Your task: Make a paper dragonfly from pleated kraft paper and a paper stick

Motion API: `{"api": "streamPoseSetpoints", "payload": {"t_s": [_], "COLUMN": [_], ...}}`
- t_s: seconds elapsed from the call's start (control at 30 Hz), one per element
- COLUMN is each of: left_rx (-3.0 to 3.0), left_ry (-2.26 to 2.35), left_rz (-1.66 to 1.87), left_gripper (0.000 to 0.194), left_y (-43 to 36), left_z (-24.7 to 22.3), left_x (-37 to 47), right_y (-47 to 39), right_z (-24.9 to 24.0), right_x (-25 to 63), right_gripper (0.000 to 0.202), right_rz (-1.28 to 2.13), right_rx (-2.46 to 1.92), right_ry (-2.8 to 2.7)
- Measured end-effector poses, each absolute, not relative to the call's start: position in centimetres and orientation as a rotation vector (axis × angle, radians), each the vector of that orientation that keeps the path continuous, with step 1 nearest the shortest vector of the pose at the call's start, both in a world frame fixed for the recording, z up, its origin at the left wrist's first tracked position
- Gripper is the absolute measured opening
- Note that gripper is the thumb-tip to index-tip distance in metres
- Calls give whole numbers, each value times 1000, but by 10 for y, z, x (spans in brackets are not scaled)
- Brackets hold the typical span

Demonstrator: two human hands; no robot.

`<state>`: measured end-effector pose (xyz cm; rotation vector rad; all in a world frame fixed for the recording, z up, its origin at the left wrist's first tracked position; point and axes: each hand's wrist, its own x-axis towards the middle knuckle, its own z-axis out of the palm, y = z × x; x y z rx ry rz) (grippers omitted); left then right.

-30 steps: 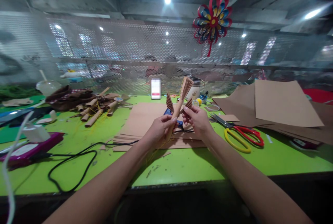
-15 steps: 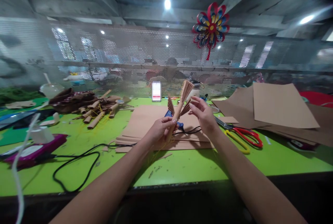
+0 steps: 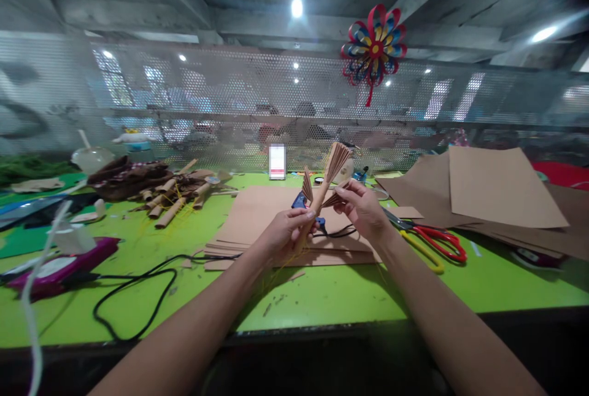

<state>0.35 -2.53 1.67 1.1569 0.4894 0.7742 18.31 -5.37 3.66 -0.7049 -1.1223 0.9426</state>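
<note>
A brown pleated paper piece (image 3: 324,190) with fanned folds stands tilted above the stacked brown sheets (image 3: 257,212). Its narrow lower part is gripped by my left hand (image 3: 289,230), fingers wrapped round it. My right hand (image 3: 363,205) pinches the edge of the right-hand fan between thumb and fingertips. Thin yellow thread hangs below my left hand. Behind the paper piece, partly hidden, a blue tool (image 3: 299,201) with a black cable lies on the sheets.
Scissors with red and yellow handles (image 3: 439,244) lie right of the stack. Farther right are large brown sheets (image 3: 504,190). Rolled paper pieces (image 3: 170,212) and a purple power strip (image 3: 64,270) are at left. A lit phone (image 3: 277,161) stands behind.
My right hand has closed its fingers on the right fan's edge. The paper piece has shifted slightly to the right, and its right-hand fan sits lower.
</note>
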Motion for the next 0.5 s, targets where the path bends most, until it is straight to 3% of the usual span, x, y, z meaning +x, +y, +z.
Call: {"api": "streamPoseSetpoints", "payload": {"t_s": [0.5], "left_rx": [1201], "left_ry": [493], "left_rz": [818], "left_gripper": [25], "left_y": [-21], "left_z": [13], "left_x": [2], "right_y": [-52], "right_z": [32], "right_x": [178], "right_gripper": [24], "right_rz": [848], "right_rx": [-762], "right_ry": [-1145]}}
